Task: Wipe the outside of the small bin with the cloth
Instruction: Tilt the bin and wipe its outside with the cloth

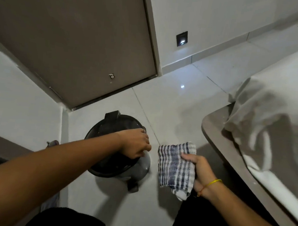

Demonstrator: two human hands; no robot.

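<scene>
The small bin [120, 146] (dark lid, grey body) stands on the floor [172, 106] near the door [69, 42]. The left hand [134, 144] grips its rim; the right hand [200, 171] clutches the checked cloth [174, 165] beside it.

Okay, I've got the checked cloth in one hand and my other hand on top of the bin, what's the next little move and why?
Probably bring the cloth in your right hand across to the grey side of the small bin and press it there. The cloth hangs in the air just right of the bin, not touching it, while your left hand already rests on the lid's rim, seemingly steadying it.
</scene>
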